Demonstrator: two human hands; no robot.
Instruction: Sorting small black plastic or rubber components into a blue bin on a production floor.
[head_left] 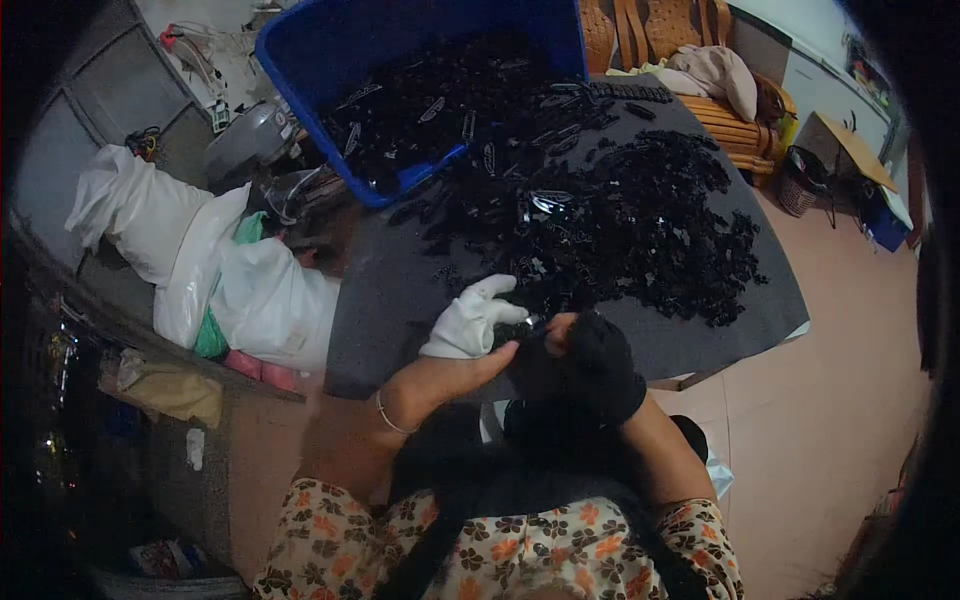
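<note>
My left hand (470, 322) wears a white glove and my right hand (585, 365) wears a black glove. They meet at the near edge of a dark grey mat (390, 300), fingers pinched together on a small black plastic part (527, 328). Just beyond them a large pile of similar small black parts (640, 225) is spread over the mat. A blue plastic bin (400, 60) lies tilted at the far side, more black parts spilling from it onto the mat.
White plastic sacks (220, 270) are heaped at the left of the mat. A wooden chair with cloth (700, 70) stands at the back right, beside a small basket (800, 180) and a cardboard box (850, 150). Pale floor (830, 400) lies to the right.
</note>
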